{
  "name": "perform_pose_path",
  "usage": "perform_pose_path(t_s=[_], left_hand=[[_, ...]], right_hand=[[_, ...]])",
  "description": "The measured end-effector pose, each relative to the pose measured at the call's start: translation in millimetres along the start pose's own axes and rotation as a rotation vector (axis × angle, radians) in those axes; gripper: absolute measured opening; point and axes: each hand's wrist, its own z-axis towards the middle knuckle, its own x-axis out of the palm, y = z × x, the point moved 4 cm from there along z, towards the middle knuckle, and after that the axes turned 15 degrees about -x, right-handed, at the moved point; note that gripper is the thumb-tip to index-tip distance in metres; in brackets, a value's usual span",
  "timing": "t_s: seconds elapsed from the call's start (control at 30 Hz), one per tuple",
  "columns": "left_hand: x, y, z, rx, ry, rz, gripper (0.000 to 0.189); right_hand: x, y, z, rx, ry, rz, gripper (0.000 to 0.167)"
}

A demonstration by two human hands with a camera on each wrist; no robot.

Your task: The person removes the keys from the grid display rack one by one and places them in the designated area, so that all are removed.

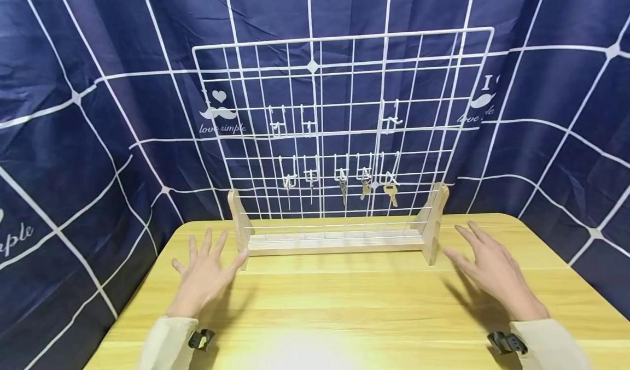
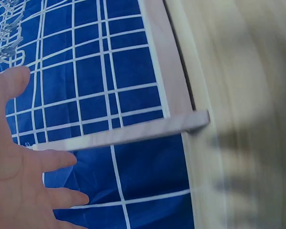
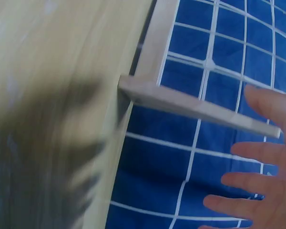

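Note:
My left hand [image 1: 204,277], fingers spread and straight, hovers over the table beside the left wooden foot [image 1: 241,222] of a rack. On the other side my right hand [image 1: 492,266] is held over the table near the right wooden foot [image 1: 432,225], its fingers extended. Neither holds anything. Between them stands a white wire grid [image 1: 342,37] in a pale wooden base [image 1: 334,243]. Several white hooks hang on it in two rows. The lower row carries keys, among them a brass key [image 1: 391,194] and a dark key [image 1: 343,188].
The upper row has hooks such as the right hook [image 1: 391,121] and the left hook [image 1: 278,127]. A wooden table [image 1: 315,299] lies under the rack. A dark blue curtain [image 1: 98,195] with white lines surrounds the table at the back and sides.

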Motion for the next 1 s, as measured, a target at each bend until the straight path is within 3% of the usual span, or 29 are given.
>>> perform_pose_path(t_s=[0.13, 0.2, 0.4, 0.57, 0.83, 1.0], left_hand=[[0.2, -6.8, 3.7, -0.011, 0.009, -0.058, 0.089], [-1.3, -10.1, 6.0, 0.004, -0.017, -0.112, 0.084], [-10.3, -18.8, 12.9, 0.117, -0.196, -0.317, 0.061], [-15.0, -22.5, 20.3, 0.079, -0.302, -0.429, 0.054], [-21.8, -29.3, 37.5, -0.015, -0.289, -0.562, 0.046], [-21.9, -34.3, 41.3, -0.017, -0.299, -0.635, 0.043]], right_hand=[[0, 9, 5.3, -0.021, -0.054, 0.015, 0.058], [-1, 14, 8.4, -0.031, -0.09, 0.016, 0.051], [2, 31, 18.6, -0.075, -0.177, 0.037, 0.033], [8, 43, 29.0, -0.096, -0.18, 0.098, 0.024], [17, 62, 43.6, -0.101, -0.193, 0.193, 0.022], [21, 74, 50.1, -0.11, -0.201, 0.243, 0.018]])
